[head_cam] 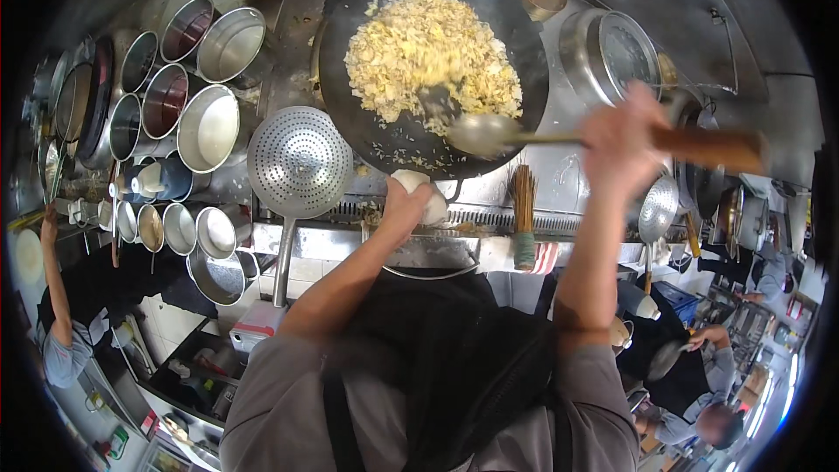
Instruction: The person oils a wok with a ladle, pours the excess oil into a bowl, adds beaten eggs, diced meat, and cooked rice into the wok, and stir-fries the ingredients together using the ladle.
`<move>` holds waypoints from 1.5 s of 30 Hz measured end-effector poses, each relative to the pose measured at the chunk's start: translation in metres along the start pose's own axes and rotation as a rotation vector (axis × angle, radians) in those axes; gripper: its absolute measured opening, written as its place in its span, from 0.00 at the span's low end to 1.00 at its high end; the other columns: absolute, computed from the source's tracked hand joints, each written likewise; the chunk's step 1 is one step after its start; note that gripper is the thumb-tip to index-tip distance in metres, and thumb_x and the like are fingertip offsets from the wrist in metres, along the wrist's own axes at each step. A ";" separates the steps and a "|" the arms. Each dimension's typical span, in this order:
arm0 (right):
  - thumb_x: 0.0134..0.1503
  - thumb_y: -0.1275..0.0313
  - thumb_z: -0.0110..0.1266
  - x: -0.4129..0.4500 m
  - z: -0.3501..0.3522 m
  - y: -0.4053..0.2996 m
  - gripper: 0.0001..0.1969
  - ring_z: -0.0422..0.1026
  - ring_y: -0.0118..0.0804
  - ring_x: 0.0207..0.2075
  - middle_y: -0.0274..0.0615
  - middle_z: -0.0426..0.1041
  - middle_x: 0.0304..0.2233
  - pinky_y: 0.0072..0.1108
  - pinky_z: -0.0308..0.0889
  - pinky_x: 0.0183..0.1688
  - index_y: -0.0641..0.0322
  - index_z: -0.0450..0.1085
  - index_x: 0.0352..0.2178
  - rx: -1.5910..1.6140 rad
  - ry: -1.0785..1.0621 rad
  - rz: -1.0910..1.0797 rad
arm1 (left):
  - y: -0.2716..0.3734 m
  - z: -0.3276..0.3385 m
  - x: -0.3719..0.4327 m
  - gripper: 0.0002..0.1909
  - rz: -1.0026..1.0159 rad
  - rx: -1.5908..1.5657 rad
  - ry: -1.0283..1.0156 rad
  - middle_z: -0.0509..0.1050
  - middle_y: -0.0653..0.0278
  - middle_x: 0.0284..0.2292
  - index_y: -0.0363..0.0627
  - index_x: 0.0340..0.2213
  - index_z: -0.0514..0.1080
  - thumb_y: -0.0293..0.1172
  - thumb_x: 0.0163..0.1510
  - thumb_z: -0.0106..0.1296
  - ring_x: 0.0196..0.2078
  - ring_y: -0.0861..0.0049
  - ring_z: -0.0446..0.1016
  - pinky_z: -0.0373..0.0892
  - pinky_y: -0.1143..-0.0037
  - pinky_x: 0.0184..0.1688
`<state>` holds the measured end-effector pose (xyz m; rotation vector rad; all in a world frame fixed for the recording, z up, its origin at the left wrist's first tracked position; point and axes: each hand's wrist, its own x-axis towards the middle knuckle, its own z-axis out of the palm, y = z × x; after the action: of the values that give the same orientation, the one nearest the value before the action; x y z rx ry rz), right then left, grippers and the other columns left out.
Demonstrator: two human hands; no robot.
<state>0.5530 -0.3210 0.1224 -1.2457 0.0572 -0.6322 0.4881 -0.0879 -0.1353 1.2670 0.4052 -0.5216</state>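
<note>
A large black wok [367, 134] holds a mound of egg fried rice [432, 52], with loose grains scattered toward its near side. My left hand [409, 200] grips a folded white cloth [429, 200] against the wok's near rim, beside a loop handle [453, 191]. My right hand [623, 137], blurred by motion, is closed around the wooden handle [711, 146] of a metal wok ladle [485, 134]. The ladle's bowl is over the near right part of the wok, next to the rice. Whether it touches the wok is too blurred to tell.
A perforated strainer [300, 160] lies left of the wok, near several metal containers [208, 128]. A bamboo wok brush [524, 216] stands at the near right. Metal pots [606, 56] sit further right. Co-workers are at the far left [65, 341] and lower right [701, 393].
</note>
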 end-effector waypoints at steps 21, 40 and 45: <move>0.60 0.72 0.58 0.059 0.132 -0.004 0.20 0.52 0.21 0.10 0.26 0.54 0.11 0.22 0.50 0.13 0.50 0.56 0.17 -0.181 0.005 0.043 | -0.007 0.003 0.020 0.28 0.089 -0.008 -0.023 0.70 0.51 0.41 0.30 0.47 0.58 0.26 0.47 0.59 0.42 0.67 0.73 0.72 0.71 0.43; 0.66 0.76 0.44 -0.123 0.002 -0.080 0.18 0.49 0.23 0.13 0.27 0.50 0.12 0.19 0.46 0.18 0.57 0.59 0.18 0.233 -0.449 -0.030 | 0.074 0.063 -0.177 0.10 0.001 -0.218 -0.046 0.74 0.53 0.33 0.32 0.37 0.70 0.29 0.58 0.48 0.35 0.68 0.77 0.76 0.66 0.34; 0.64 0.77 0.47 -0.127 -0.032 -0.046 0.19 0.56 0.28 0.15 0.34 0.57 0.15 0.25 0.53 0.20 0.61 0.56 0.18 -0.123 -0.389 -0.215 | -0.075 0.011 -0.190 0.23 0.071 -0.111 -0.028 0.69 0.56 0.48 0.38 0.54 0.59 0.28 0.58 0.49 0.50 0.73 0.70 0.72 0.71 0.47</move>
<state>0.4164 -0.2963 0.1156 -1.4872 -0.3705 -0.5660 0.2894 -0.0866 -0.0856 1.1617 0.3589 -0.4501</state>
